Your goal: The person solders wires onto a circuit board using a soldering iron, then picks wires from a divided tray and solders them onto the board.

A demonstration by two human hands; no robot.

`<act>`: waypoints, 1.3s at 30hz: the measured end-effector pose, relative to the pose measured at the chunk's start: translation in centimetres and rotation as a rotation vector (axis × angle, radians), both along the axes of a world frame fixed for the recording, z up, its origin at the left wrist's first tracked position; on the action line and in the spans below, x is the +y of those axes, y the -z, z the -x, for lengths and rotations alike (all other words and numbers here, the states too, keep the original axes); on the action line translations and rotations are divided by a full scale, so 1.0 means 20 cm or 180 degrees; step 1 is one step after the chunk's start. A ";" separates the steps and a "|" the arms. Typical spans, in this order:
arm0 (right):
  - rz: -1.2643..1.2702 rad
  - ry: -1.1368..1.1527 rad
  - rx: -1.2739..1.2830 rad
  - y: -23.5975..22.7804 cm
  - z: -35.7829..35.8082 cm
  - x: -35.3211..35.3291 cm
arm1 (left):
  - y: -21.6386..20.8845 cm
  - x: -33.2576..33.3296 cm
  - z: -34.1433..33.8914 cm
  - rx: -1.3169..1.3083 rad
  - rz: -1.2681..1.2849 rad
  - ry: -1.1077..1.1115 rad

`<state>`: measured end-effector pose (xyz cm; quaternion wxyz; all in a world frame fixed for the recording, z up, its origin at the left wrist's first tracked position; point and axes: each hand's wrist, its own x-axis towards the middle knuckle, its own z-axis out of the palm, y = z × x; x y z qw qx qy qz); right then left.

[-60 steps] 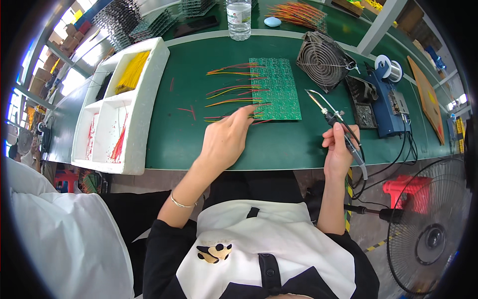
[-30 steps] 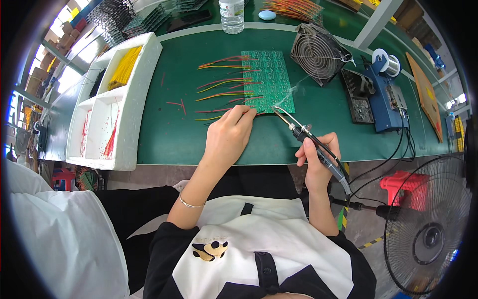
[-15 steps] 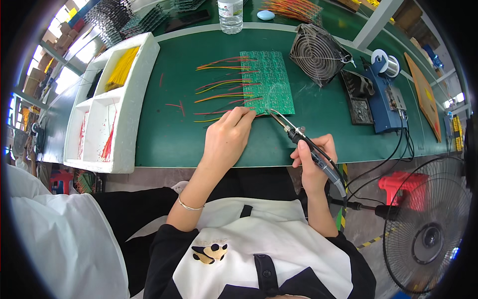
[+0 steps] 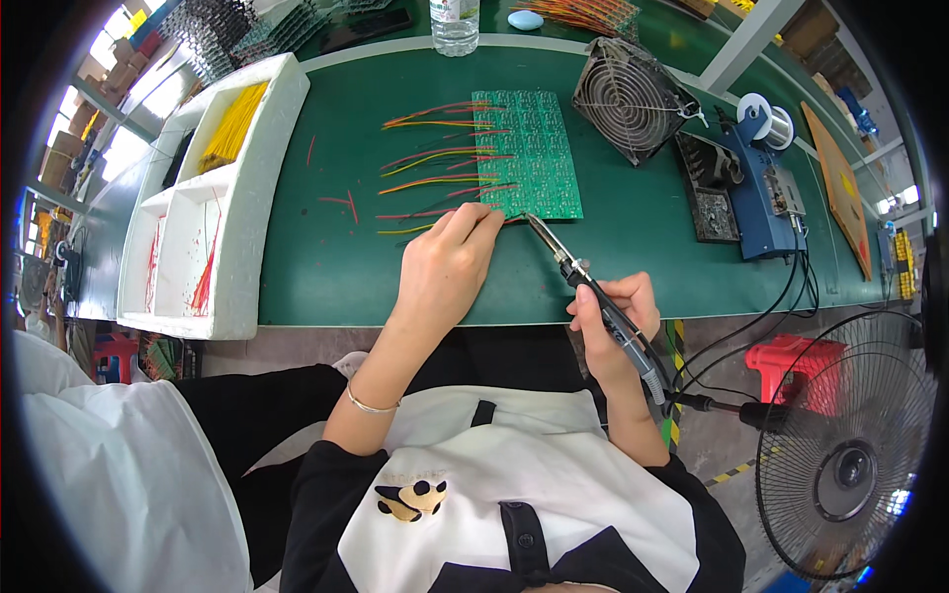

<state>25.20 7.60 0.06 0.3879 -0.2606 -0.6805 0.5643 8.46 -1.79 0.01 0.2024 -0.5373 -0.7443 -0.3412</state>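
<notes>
A green circuit board panel [image 4: 539, 148] lies on the bench, with red, yellow and dark wires [image 4: 420, 185] reaching out to the left from its left part. At its near left corner my left hand [image 4: 447, 259] is closed in a pinch on a thin wire, whose short end shows just beyond the fingertips. My right hand [image 4: 615, 314] grips a soldering iron [image 4: 595, 304] like a pen. The iron's tip, with a thin metal feed tube alongside, meets the board's near edge close to my left fingertips. My fingers hide the exact contact with the wire.
To the left stands a white foam box [image 4: 272, 188] holding yellow, black and red wires. A square fan [image 4: 633, 101], a blue soldering unit [image 4: 766, 188] and a solder spool [image 4: 766, 121] are at the right. A bottle [image 4: 455, 25] stands behind. Cut red wires [image 4: 341, 201] lie loose.
The iron's tip has moved slightly left along the board's near edge, nearer my left fingertips. My right hand has shifted a little left with it. My left hand keeps its pinch.
</notes>
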 end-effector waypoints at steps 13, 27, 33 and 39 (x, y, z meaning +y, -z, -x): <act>-0.0528 0.0086 0.0294 0.06 -0.02 -0.01 | 0.00 0.01 0.01 0.0072 -0.0016 -0.0034; -0.0162 0.0855 0.0918 -0.03 0.08 0.35 | -0.03 -0.03 -0.02 0.0334 0.0191 -0.0323; 0.0417 0.0761 0.1214 -0.01 0.05 0.38 | -0.02 -0.05 -0.03 0.0652 0.0068 -0.0244; 0.0492 0.0644 0.1097 -0.03 0.06 0.37 | -0.04 -0.12 -0.10 0.0565 0.0193 -0.0139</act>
